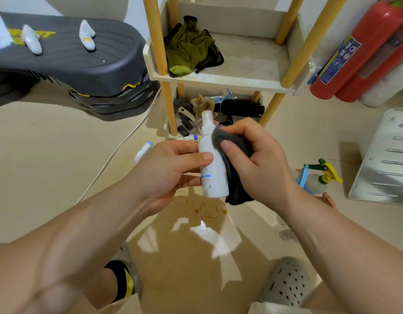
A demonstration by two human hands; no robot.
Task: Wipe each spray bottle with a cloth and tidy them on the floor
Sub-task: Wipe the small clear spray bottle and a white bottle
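Note:
My left hand [173, 164] grips a small white spray bottle [213, 171] upright by its middle, thumb across the front. Against the bottle's right side, my right hand [259, 162] holds a dark grey cloth [235, 168], which hangs down below the palm. Another white bottle with a blue cap [143, 151] lies on the floor behind my left hand. To the right, a clear trigger bottle with a yellow and green head [318, 177] stands on the floor, partly hidden by my right forearm.
A wooden shelf unit [221, 80] stands straight ahead, with an olive cloth [189, 48] on it and clutter below. A dark grey machine [71, 64] is at the left, red fire extinguishers [363, 51] and a metal panel [384, 159] at the right. A white cord [119, 148] crosses the floor.

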